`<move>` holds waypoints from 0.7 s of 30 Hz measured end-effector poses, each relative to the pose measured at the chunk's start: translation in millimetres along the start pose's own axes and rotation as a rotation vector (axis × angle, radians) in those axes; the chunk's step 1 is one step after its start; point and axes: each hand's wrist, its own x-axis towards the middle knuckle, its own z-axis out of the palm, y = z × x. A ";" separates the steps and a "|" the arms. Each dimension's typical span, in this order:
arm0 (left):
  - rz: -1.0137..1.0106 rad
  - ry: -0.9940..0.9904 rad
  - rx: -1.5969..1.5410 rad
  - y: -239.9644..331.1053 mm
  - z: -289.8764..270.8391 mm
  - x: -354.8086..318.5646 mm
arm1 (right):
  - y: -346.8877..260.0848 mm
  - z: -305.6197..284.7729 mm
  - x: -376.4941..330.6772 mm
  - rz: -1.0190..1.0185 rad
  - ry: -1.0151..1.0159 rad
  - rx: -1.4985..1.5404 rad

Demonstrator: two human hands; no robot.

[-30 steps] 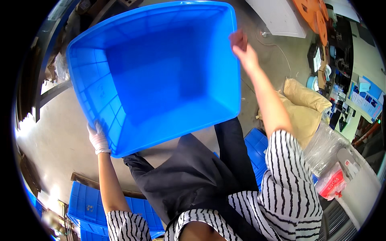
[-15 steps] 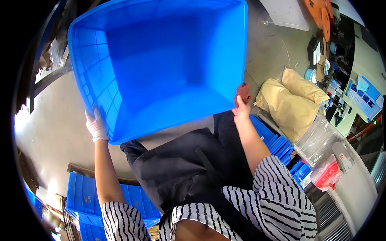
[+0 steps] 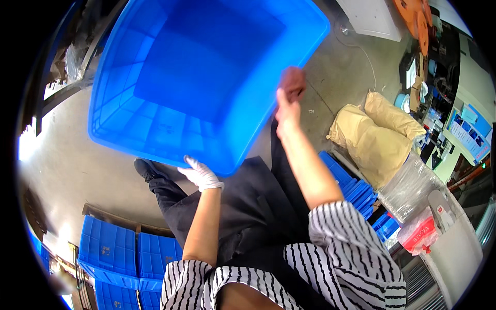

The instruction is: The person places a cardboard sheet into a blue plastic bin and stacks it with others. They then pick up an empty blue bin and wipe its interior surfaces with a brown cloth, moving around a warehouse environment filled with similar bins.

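Note:
A large blue plastic bin (image 3: 181,67), hollow inside, is held up tilted in front of me, its opening toward me. My left hand (image 3: 202,175), in a white glove, grips its near rim close to the lower corner, with the thumb near the edge and some fingers hidden. At the bin's right rim is my bare right hand (image 3: 287,113), closed on a bunched reddish-brown cloth (image 3: 293,83). That cloth is slightly blurred and lies against the rim.
Stacked blue crates (image 3: 109,248) stand at lower left. On the right are tan paper sacks (image 3: 369,142), flattened blue crates (image 3: 354,186), and a grey work surface (image 3: 460,258) with a red-and-white plastic package (image 3: 417,232). An orange machine part (image 3: 413,20) is at upper right.
The bin has turned clockwise. My left hand has shifted from its left corner rightward along the near side, and my right hand with the cloth has moved up and left along the rim.

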 end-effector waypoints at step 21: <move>0.899 0.172 0.405 203.2 -95.2 252.1 | -69.5 -36.8 -70.7 -0.918 -0.524 -1.175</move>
